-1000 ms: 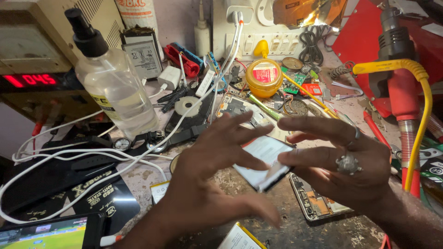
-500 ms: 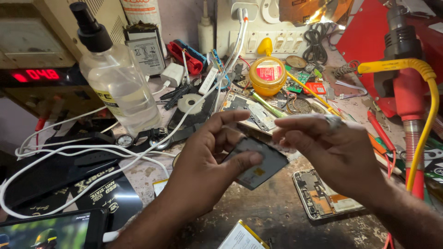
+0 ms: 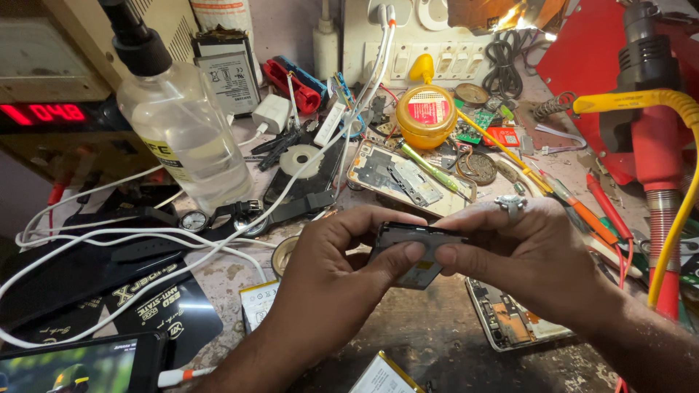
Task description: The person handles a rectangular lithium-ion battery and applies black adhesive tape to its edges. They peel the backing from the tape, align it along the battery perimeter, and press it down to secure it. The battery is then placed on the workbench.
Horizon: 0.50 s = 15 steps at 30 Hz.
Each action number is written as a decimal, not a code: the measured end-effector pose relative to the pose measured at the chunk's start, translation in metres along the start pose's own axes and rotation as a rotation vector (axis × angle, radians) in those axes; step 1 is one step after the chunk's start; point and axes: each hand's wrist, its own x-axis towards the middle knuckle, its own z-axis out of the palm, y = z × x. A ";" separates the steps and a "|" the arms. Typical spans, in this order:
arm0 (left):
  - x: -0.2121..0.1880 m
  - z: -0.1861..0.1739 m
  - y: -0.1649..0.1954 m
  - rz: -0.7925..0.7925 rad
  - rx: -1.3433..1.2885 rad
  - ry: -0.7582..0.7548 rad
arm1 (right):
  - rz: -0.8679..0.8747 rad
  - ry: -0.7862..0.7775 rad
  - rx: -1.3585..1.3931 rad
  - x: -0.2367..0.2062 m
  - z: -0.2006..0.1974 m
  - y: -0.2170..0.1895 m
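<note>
Both of my hands hold a small dark phone battery (image 3: 411,251) above the cluttered workbench. My left hand (image 3: 331,280) grips its left side, thumb pressed on the front face. My right hand (image 3: 528,255), with a silver ring on one finger, pinches the right side, its thumb meeting the left thumb. An opened phone frame (image 3: 510,324) lies on the bench just under my right hand. Another opened phone with bare metal innards (image 3: 397,178) lies beyond my hands.
A clear liquid bottle (image 3: 182,124) stands at the left. White cables (image 3: 109,244) cross a black mat (image 3: 156,309). A yellow round tin (image 3: 427,116), a red heat gun (image 3: 648,109) with yellow hose, a red-digit power supply (image 3: 44,113) and a lit phone screen (image 3: 73,367) surround.
The battery has been turned from its pale face toward its dark edge. Both hands have closed in on it, thumbs now meeting on its front.
</note>
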 end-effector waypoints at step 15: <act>0.003 -0.003 -0.012 0.038 -0.046 -0.041 | -0.068 0.035 -0.064 0.001 -0.002 0.001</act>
